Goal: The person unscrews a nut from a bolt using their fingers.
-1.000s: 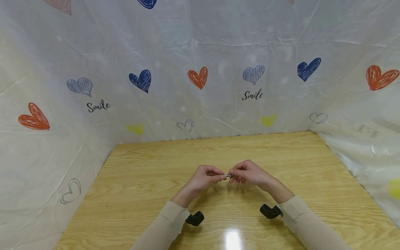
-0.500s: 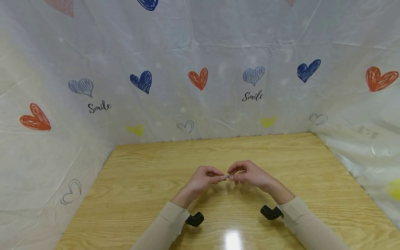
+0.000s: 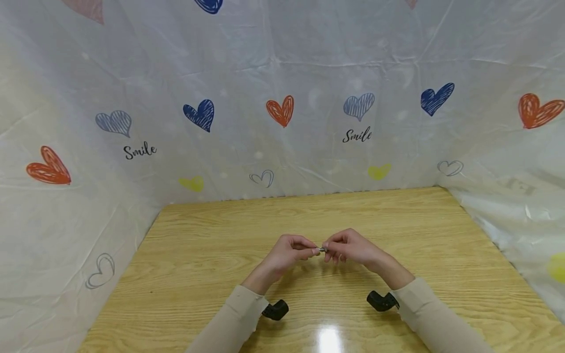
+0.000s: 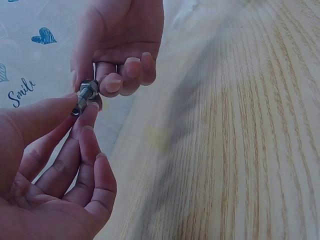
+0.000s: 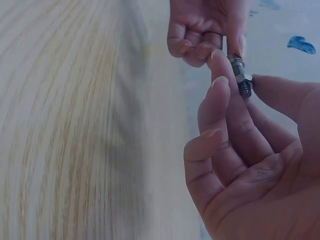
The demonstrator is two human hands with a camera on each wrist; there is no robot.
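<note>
Over the middle of the table, both hands meet at a small metal bolt. My left hand pinches one end of it between thumb and fingertips. A hex nut sits on the bolt's thread, and the dark threaded tip sticks out past it. My right hand pinches the nut, its thumb on one side and fingers on the other. The remaining fingers of both hands curl loosely below. The left fingertips partly hide the bolt's other end.
The wood-grain table extends around the hands. A pale sheet printed with hearts hangs behind it and along both sides. Black wrist mounts show under both sleeves. A bright reflection lies near the front.
My right thumb and fingers have shifted on the nut: half a second ago they reached farther left with the index finger raised, and now they are drawn together again. My left hand stays almost still.
</note>
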